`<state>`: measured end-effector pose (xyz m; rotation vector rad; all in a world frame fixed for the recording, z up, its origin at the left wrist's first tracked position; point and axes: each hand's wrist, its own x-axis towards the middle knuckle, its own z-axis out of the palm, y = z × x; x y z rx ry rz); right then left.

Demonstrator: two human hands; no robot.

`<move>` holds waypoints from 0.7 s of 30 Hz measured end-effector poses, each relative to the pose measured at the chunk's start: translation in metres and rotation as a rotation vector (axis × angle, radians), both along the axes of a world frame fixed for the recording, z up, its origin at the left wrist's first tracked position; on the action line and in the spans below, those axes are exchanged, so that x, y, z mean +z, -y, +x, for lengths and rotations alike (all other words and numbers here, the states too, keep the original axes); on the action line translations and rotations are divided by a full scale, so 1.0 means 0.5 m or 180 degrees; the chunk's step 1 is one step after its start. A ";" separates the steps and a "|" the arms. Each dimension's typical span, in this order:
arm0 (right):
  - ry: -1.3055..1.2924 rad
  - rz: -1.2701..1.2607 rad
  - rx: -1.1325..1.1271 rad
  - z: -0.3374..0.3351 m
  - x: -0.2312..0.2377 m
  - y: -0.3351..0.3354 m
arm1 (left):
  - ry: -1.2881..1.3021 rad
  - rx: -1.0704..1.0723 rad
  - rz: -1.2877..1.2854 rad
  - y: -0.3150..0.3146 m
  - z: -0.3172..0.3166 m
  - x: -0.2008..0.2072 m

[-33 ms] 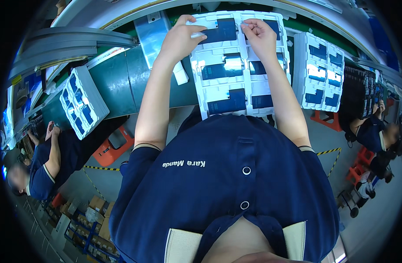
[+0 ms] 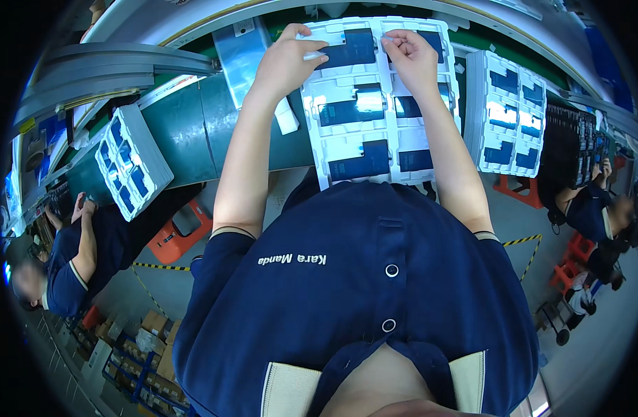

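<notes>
In front of me lies a white moulded tray (image 2: 351,139) with several pockets, each holding a flat dark part (image 2: 351,113); some have a glossy shine. My left hand (image 2: 281,64) is over the tray's far left corner, beside the dark part (image 2: 354,48) in the far left pocket. Its thumb and fingers close around a small whitish bit I cannot name. My right hand (image 2: 415,61) is above the far right pocket, partly covering the dark part (image 2: 431,43) there. Thumb and forefinger are pinched together, with something pale at the tips, too small to name.
A stack of similar filled trays (image 2: 506,115) stands to the right, another stack (image 2: 135,163) to the left. A clear plastic sheet (image 2: 241,55) lies left of my tray on the green bench (image 2: 183,132). Co-workers sit at both sides; an orange stool (image 2: 181,231) stands at left.
</notes>
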<state>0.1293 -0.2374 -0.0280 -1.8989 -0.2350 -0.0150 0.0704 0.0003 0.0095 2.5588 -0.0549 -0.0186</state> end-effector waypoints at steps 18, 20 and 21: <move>-0.1655 0.1936 0.0543 -0.080 0.089 0.045 | 0.0013 0.1420 -0.5090 0.247 -0.026 0.077; -0.1673 0.1856 0.0476 -0.069 0.085 0.065 | -0.0051 0.1494 -0.4932 0.259 -0.023 0.072; -0.1613 0.1824 0.0420 -0.065 0.088 0.072 | -0.0006 0.1570 -0.4862 0.265 -0.021 0.075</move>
